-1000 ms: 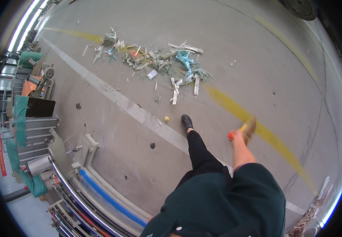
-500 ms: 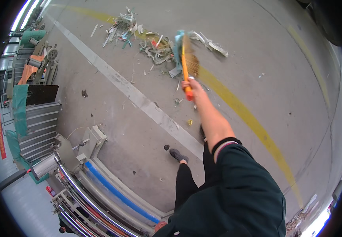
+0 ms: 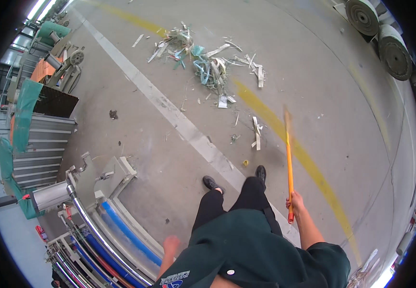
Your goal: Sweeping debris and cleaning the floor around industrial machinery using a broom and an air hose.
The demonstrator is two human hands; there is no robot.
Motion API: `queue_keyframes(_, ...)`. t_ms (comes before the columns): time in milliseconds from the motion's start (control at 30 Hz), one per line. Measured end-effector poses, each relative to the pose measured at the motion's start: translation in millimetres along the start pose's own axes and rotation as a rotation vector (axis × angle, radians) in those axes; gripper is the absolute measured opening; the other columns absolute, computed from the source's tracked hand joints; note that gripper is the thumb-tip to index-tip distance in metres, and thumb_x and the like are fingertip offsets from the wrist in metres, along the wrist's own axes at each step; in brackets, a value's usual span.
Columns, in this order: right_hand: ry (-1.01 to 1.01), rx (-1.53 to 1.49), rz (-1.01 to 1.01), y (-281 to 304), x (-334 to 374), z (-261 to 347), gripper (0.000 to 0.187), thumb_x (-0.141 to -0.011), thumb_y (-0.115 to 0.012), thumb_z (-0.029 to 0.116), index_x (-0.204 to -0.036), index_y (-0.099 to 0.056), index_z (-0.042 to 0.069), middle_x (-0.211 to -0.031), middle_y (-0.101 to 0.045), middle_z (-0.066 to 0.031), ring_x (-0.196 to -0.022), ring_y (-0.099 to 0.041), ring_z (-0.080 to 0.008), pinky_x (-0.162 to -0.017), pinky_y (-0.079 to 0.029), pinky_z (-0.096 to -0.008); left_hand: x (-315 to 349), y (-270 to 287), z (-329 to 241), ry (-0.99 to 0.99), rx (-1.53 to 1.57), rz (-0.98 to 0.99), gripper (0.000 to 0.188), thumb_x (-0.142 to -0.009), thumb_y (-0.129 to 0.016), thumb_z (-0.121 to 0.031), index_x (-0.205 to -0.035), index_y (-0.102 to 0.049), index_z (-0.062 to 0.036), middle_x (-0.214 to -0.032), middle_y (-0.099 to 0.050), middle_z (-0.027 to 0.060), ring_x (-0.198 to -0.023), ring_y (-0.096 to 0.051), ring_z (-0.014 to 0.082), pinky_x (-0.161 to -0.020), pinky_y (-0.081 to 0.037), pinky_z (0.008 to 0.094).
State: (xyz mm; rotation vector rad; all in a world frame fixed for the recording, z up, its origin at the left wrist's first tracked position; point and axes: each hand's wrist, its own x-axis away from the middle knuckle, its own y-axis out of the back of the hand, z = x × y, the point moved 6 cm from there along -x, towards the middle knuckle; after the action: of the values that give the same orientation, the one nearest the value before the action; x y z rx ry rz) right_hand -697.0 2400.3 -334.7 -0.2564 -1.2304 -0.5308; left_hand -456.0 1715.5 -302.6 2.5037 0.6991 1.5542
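Note:
My right hand [image 3: 295, 201] is wrapped round the lower end of a broom's orange handle [image 3: 289, 165], to the right of my legs. The broom's head points away from me near the yellow floor line and is seen edge-on, blurred by motion. Beyond it on the left lies a heap of scrap strips [image 3: 213, 72], white, pale green and blue. A loose white strip [image 3: 256, 132] rests on the floor between the heap and my feet. My left hand [image 3: 172, 245] hangs low beside the machine, its fingers smeared by motion.
A machine with metal rollers and a blue bar [image 3: 126, 225] stands close on my left. Behind it are a grey ribbed panel [image 3: 49, 149] and green sheeting [image 3: 27, 115]. Large rolls [image 3: 394, 50] lie at the far right. A yellow line [image 3: 320, 177] crosses the grey floor.
The broom has swung from the scrap heap back toward me and to the right. White strips near the heap have shifted, one now nearer my feet. My left hand shows more fully.

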Motion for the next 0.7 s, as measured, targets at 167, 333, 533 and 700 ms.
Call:
queue_keyframes(167, -0.260, -0.502, -0.126, -24, -87, -104, 0.015, -0.107, -0.039, 0.020, -0.102, -0.046, 0.007, -0.063, -0.045, -0.0019, -0.046, -0.046, -0.0161, -0.040, -0.042, -0.0304, -6, 102, -27, 0.037, 0.032, -0.157, 0.019, -0.097, -0.065, -0.012, -0.109, -0.066, 0.0024, -0.088, -0.069, 0.0097, -0.076, -0.066, 0.0173, -0.069, -0.057, 0.0314)
queue_keyframes(333, -0.169, -0.631, -0.086, -210, -200, -110, 0.014, -0.097, -0.048, 0.008, -0.084, -0.051, 0.011, -0.064, -0.050, -0.0024, -0.047, -0.049, -0.0194, -0.041, -0.042, -0.0310, 25, 151, -18, 0.036, -0.078, -0.141, 0.018, -0.097, -0.064, -0.013, -0.106, -0.068, 0.0020, -0.085, -0.068, 0.0083, -0.074, -0.064, 0.0166, -0.067, -0.054, 0.0299)
queue_keyframes(533, -0.230, -1.112, -0.124, -518, -279, -2, 0.025, -0.097, -0.048, 0.005, -0.123, -0.047, 0.004, -0.097, -0.057, -0.0151, -0.074, -0.061, -0.0333, -0.066, -0.056, -0.0489, -63, 167, -10, -0.015, -0.204, 0.036, 0.020, -0.097, -0.065, -0.019, -0.100, -0.069, 0.0004, -0.083, -0.068, 0.0062, -0.073, -0.064, 0.0167, -0.067, -0.052, 0.0317)
queue_keyframes(700, -0.180, -0.623, 0.256, -768, -116, 130, 0.019, -0.108, -0.038, 0.021, -0.105, -0.043, 0.003, -0.072, -0.048, -0.0081, -0.050, -0.047, -0.0190, -0.044, -0.047, -0.0342, -16, 120, -38, 0.244, -0.006, -0.111, 0.022, -0.098, -0.064, -0.019, -0.111, -0.069, -0.0012, -0.085, -0.071, 0.0066, -0.077, -0.068, 0.0171, -0.074, -0.054, 0.0300)
